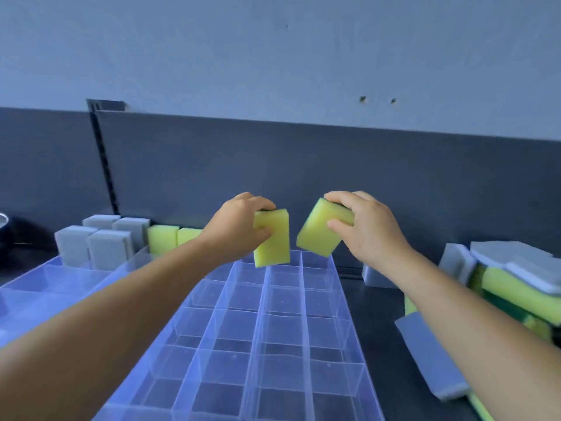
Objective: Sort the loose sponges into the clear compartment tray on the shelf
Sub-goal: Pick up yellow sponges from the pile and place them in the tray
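**Two yellow sponges being carried over the far end of the tray**

The person is holding one sponge in each hand above the far rows of the clear compartment tray, which is lying on the dark shelf with its long side running away from the camera toward the back panel.

The left hand is pinching a yellow sponge by its upper end, thumb in front and fingers over the top, so it is hanging nearly upright, long axis pointing down at the far cells. That end-on attitude looks chosen to let it slide into a narrow cell standing up, as the grey sponges and yellow ones at the shelf's far left are already standing.

The right hand is gripping a second yellow sponge across its upper end; this one is tilting, lower end pointing down-left toward the tray, dark scouring face turned away.

The unsorted pile is lying near the shelf's right edge.
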Action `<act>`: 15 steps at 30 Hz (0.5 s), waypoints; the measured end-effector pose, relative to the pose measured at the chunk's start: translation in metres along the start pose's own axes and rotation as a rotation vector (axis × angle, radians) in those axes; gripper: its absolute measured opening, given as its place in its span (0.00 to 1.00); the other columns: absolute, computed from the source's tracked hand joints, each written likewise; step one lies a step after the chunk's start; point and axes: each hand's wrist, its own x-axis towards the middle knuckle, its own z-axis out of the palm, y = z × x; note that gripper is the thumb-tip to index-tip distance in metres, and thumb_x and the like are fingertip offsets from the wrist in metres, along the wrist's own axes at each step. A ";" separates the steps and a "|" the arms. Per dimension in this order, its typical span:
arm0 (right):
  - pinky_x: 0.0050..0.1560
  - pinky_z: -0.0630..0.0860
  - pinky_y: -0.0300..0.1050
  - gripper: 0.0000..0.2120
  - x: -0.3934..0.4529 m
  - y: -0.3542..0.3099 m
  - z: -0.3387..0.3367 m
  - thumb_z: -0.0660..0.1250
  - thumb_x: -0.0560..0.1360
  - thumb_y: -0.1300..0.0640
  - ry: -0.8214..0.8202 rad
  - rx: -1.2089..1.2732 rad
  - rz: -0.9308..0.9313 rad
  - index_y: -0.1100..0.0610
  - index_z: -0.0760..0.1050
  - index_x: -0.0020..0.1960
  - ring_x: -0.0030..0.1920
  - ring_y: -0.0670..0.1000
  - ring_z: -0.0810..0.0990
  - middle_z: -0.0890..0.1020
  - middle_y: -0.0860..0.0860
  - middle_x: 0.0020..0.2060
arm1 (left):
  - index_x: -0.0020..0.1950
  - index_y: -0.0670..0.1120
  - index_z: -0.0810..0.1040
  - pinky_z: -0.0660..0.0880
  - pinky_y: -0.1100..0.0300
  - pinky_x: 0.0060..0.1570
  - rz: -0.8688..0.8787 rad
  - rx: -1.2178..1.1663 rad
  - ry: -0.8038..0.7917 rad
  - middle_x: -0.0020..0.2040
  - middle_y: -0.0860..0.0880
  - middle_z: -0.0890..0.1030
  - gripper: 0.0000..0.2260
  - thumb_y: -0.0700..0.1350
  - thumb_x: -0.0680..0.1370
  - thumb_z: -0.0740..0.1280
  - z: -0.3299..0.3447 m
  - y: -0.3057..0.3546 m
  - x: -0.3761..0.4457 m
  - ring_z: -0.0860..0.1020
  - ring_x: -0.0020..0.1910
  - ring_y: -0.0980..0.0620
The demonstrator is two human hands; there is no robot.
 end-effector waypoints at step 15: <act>0.50 0.62 0.36 0.20 0.029 -0.133 0.111 0.65 0.76 0.58 -0.087 0.058 -0.052 0.48 0.73 0.67 0.53 0.48 0.71 0.72 0.49 0.60 | 0.60 0.50 0.77 0.74 0.58 0.51 -0.080 0.084 -0.038 0.55 0.53 0.80 0.14 0.44 0.75 0.67 -0.096 -0.146 -0.033 0.76 0.51 0.51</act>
